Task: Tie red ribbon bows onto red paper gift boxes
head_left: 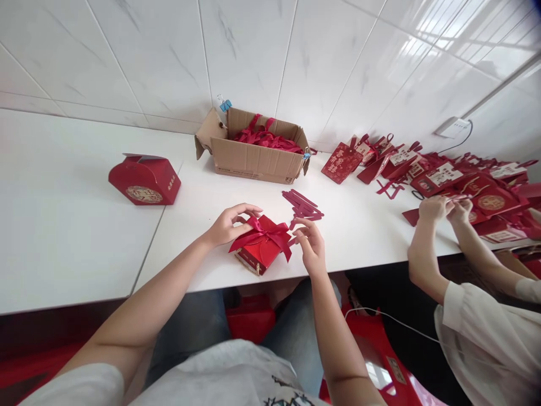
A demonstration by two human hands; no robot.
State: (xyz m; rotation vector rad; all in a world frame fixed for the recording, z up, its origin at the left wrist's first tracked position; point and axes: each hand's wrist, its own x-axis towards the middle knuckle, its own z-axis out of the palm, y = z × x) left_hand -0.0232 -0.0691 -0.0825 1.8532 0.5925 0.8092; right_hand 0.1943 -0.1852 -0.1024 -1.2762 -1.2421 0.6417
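Head view shows you at what looks like the bow-shaping step: a ribbon bow (pixel 266 233) sits tied across the small red box (pixel 261 252), its loops spread and tails hanging. The next move seems to call for light fingertips, evening the loops without loosening the knot or denting the box. The box rests on the white table (pixel 203 262) near its front edge, between your two hands. Your left hand (pixel 234 224) arches over the box's left side, thumb and fingers at the left loop; whether they pinch it, you cannot tell. Your right hand (pixel 310 245) curves just beside the right side, fingers bent; its fingertips' hold is also unclear.
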